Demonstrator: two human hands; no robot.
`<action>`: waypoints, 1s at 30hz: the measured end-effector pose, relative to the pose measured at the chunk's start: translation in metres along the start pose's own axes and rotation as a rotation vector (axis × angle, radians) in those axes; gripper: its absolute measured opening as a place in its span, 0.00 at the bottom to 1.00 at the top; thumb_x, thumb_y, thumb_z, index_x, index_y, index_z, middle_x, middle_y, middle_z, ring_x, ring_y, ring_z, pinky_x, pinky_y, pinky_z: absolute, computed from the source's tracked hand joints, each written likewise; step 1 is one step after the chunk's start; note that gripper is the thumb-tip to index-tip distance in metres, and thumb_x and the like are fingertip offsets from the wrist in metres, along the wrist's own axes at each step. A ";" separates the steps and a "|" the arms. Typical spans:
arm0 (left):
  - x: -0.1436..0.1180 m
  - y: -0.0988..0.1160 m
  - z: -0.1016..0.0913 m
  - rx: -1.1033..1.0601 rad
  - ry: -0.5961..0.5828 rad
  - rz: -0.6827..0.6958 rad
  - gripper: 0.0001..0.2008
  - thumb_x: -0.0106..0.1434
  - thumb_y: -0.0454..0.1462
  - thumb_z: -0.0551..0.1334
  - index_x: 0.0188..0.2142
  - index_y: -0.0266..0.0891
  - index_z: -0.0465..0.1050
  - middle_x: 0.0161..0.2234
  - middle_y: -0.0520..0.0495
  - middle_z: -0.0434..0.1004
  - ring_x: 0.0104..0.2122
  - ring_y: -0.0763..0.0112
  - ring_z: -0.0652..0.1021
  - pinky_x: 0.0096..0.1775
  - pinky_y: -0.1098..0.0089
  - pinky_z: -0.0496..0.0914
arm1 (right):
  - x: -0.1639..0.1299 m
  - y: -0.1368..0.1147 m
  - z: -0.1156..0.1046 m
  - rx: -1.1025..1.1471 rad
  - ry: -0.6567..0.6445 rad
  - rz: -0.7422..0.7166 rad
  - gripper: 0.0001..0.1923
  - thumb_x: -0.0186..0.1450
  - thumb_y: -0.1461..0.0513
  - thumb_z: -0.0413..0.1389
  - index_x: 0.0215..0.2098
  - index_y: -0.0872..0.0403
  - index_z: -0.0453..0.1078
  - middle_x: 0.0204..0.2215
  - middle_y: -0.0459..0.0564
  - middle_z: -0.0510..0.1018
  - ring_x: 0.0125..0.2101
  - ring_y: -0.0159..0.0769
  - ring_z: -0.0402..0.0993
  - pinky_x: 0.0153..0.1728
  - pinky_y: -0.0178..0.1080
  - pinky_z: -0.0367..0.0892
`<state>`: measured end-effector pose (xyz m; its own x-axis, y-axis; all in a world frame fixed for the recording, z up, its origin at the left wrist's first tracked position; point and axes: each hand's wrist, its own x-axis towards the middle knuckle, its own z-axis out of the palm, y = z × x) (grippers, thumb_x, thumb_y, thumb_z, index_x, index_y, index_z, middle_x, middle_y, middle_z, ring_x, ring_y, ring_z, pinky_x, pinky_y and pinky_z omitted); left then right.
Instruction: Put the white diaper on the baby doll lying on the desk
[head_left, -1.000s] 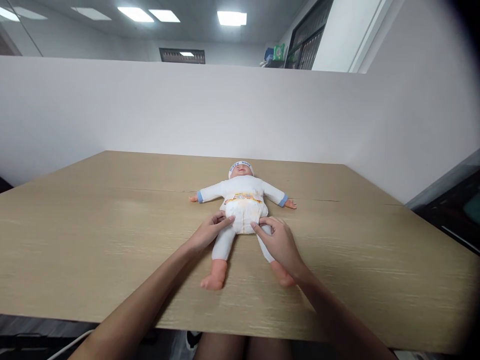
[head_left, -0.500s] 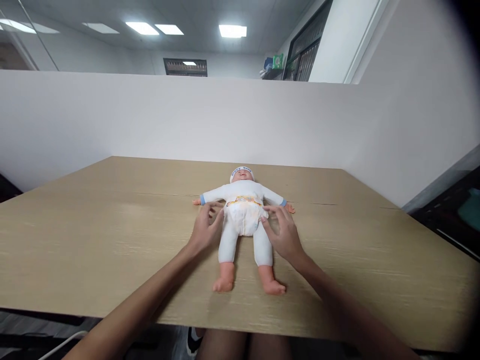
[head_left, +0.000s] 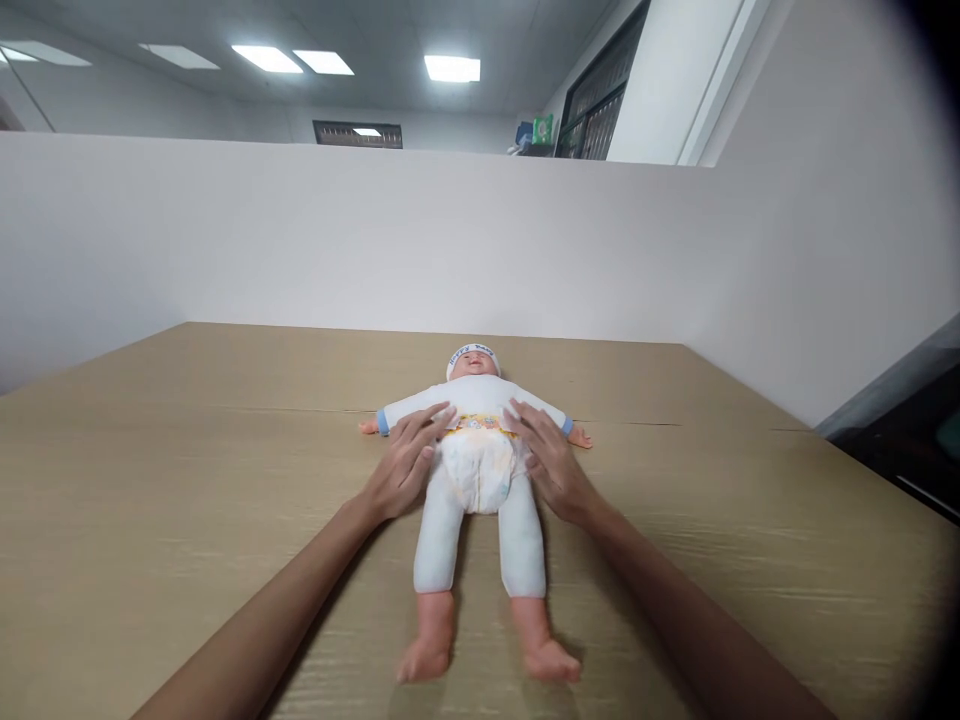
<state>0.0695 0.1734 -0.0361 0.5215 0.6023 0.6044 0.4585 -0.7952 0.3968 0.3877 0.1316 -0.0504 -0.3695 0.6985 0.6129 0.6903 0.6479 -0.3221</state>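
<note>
We reach both bare forearms forward from the bottom edge, converging toward the middle. Our left hand (head_left: 405, 462) lies palm down with its fingers (head_left: 429, 420) spread and stretched forward, tips angled inward to the right, wrist straight and low. Our right hand (head_left: 546, 461) mirrors it, palm down, fingers (head_left: 525, 418) spread and pointing inward to the left, so the two hands sit side by side with a gap between them, neither one curled into a fist.

We see a light wooden table (head_left: 187, 480) bearing one baby doll (head_left: 480, 470), lying on its back at the middle, head far, feet near.
</note>
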 end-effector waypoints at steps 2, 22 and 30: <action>0.001 -0.012 -0.001 0.072 0.115 -0.100 0.29 0.83 0.48 0.43 0.79 0.49 0.55 0.76 0.42 0.61 0.73 0.52 0.64 0.72 0.50 0.57 | -0.004 0.020 0.000 -0.092 0.082 0.081 0.32 0.82 0.50 0.40 0.82 0.44 0.48 0.80 0.51 0.56 0.78 0.48 0.51 0.76 0.60 0.50; -0.024 0.096 -0.031 0.104 0.154 -0.645 0.21 0.74 0.55 0.61 0.48 0.40 0.78 0.41 0.44 0.84 0.39 0.57 0.79 0.39 0.64 0.67 | -0.031 -0.047 -0.030 0.260 0.183 0.591 0.20 0.72 0.51 0.55 0.55 0.52 0.75 0.51 0.56 0.84 0.46 0.47 0.79 0.46 0.43 0.72; -0.259 0.256 -0.032 -0.140 0.046 -0.647 0.19 0.71 0.51 0.67 0.59 0.53 0.78 0.50 0.44 0.83 0.50 0.48 0.82 0.47 0.53 0.81 | -0.190 -0.152 -0.133 0.420 0.066 0.622 0.22 0.72 0.47 0.60 0.61 0.44 0.75 0.47 0.51 0.82 0.43 0.46 0.78 0.41 0.39 0.74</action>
<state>0.0290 -0.1879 -0.0688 0.1393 0.9602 0.2419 0.5696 -0.2775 0.7736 0.4362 -0.1399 -0.0220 0.0580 0.9624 0.2654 0.4597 0.2102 -0.8628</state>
